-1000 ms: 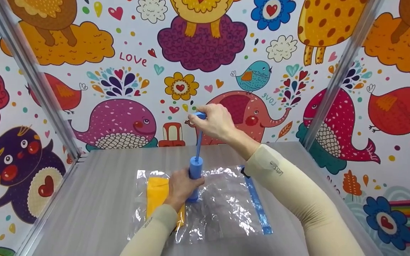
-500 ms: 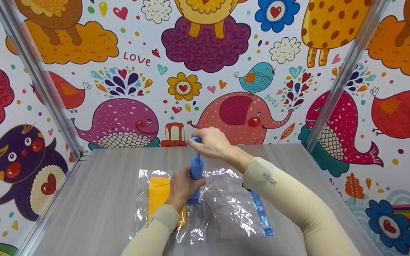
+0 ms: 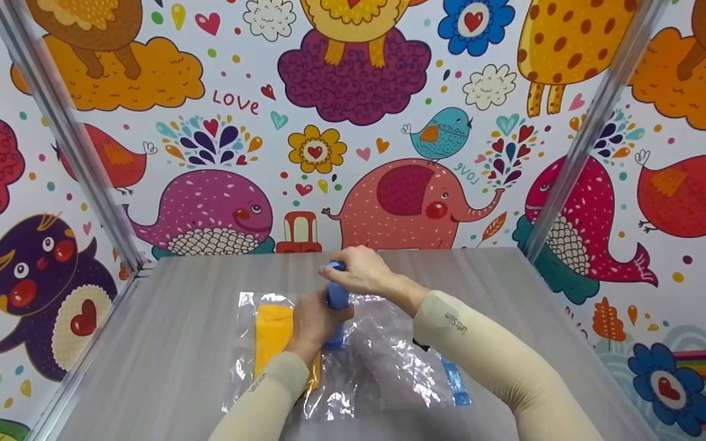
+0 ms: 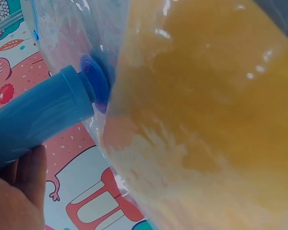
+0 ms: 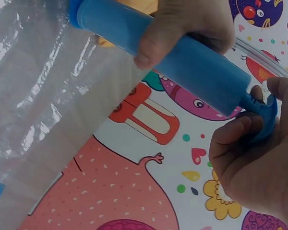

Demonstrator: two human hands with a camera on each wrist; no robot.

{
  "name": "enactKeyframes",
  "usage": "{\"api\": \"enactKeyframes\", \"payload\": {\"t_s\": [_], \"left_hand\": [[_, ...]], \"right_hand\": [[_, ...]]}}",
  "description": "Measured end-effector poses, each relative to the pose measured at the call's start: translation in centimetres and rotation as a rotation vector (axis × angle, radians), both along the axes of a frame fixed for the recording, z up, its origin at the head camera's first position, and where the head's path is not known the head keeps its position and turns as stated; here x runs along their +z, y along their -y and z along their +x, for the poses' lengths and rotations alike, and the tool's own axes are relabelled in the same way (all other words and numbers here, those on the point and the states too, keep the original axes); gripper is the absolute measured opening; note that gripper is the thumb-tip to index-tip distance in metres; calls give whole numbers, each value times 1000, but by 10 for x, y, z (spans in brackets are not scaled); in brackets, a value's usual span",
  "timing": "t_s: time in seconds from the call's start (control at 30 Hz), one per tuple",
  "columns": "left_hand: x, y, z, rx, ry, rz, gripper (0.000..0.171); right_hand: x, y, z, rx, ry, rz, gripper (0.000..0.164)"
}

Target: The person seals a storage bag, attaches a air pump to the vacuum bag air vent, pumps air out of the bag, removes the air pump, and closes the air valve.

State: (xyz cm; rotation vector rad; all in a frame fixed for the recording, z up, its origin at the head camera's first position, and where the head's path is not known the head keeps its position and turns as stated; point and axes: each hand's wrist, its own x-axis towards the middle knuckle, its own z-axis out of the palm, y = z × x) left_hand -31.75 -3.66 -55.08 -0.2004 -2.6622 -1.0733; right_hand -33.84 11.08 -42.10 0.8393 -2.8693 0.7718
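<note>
Looked like a booth-like indoor workstation. Was walled across the upper frame with cartoon-animal panels (image 3: 383, 144), braced at upper left and upper right by metal posts (image 3: 66, 135), and fitted at lower centre with a grey wood-grain table (image 3: 169, 343). Could not be placed within any wider building.

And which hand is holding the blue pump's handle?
The right hand: it holds the blue handle at the top, while the left hand grips the blue barrel below.

"LOVE" on wall (image 3: 383, 131), "LetsSlim" on sleeve (image 3: 491, 361)
</note>
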Motion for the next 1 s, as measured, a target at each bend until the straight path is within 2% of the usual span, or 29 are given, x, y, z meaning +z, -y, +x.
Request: {"api": "enactKeyframes", "payload": {"t_s": [0.2, 0.4, 0.53, 0.67, 0.83, 1.0], "left_hand": [[-3, -1, -1, 1, 12, 5, 40], [-2, 1, 0, 4, -17, 3, 39], [-1, 2, 0, 1, -3, 8, 41], [-1, 0, -1, -11, -8, -3, 35], [0, 0, -1, -11, -26, -4, 30], [-1, 1, 2, -16, -59, -10, 32]], "right_hand": [[-4, -5, -2, 31, 39, -47, 42], [-2, -6, -5, 57, 94, -79, 38], [-1, -7, -6, 48, 147, -114, 40], [2, -8, -6, 14, 187, -176, 44], [14, -8, -4, -30, 206, -255, 46], [40, -11, -4, -16, 177, -310, 44]]}}
